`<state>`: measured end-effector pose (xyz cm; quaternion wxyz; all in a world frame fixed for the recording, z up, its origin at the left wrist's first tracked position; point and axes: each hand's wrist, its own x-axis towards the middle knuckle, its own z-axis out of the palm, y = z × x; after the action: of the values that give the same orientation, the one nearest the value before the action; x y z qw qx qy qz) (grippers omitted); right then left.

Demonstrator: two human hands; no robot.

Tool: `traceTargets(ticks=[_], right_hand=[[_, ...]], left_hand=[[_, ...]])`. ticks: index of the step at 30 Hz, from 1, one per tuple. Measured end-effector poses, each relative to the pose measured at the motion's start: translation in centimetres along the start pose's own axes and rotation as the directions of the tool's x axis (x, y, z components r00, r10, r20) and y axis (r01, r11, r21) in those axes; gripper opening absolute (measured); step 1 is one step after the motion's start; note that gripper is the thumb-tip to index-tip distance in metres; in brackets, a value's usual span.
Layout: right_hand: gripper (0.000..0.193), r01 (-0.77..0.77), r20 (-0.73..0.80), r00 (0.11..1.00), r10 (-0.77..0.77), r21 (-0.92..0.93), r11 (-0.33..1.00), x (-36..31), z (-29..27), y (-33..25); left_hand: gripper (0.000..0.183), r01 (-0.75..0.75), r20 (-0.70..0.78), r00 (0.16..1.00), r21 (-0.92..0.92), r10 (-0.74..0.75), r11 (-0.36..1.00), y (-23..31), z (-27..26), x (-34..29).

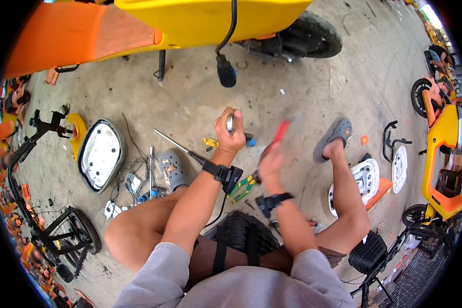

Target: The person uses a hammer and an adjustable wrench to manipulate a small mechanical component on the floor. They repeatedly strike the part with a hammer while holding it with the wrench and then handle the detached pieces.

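Note:
My left hand (230,132) is closed in a fist round a shiny metal piece (230,123) with a rounded end; the rest of it is hidden by the fingers. To its right, my right hand (270,163) grips a red-handled hammer (281,131), whose head is smeared by motion. Below the hands, green-and-yellow-handled pliers (243,188) lie on the floor. A long screwdriver (177,145) rests left of my left wrist, its dark handle end close to the forearm. Yellow and blue small parts (210,142) lie beside that wrist.
A yellow-and-orange scooter (205,23) stands ahead, with a black cable end (226,72) hanging from it. White-lined shells (100,156) (365,179) lie on both sides. Bare black frames (46,236) stand at left, and another yellow scooter (439,154) at right. A person (439,57) is at far right.

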<state>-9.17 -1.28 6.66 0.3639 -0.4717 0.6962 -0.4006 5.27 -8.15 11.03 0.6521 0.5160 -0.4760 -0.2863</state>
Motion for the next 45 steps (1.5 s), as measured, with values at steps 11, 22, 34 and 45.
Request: traceTargets(ticks=[11,22,34,45], right_hand=[[0.060,-0.286,0.162,0.957,0.243,0.351,0.892,4.3,-6.0,-10.4],[0.067,-0.458,0.185,0.845,0.502,-0.234,0.857,-1.2,0.5,7.2],[0.058,0.218,-0.185,0.941,-0.282,-0.306,0.927,-2.5,2.0,8.0],[0.055,-0.254,0.055,0.967,0.249,0.317,0.914,3.7,-9.4,-10.3]], left_hand=[[0.034,-0.005,-0.043,0.999,-0.016,0.004,1.000,-2.5,-0.6,0.1],[0.033,-0.071,0.015,0.997,0.097,0.070,0.993,-0.5,1.2,1.2],[0.029,-0.004,0.145,0.989,0.057,-0.004,0.998,0.4,2.6,-0.2],[0.022,-0.194,0.204,0.964,0.112,0.168,0.975,1.3,3.4,-1.8]])
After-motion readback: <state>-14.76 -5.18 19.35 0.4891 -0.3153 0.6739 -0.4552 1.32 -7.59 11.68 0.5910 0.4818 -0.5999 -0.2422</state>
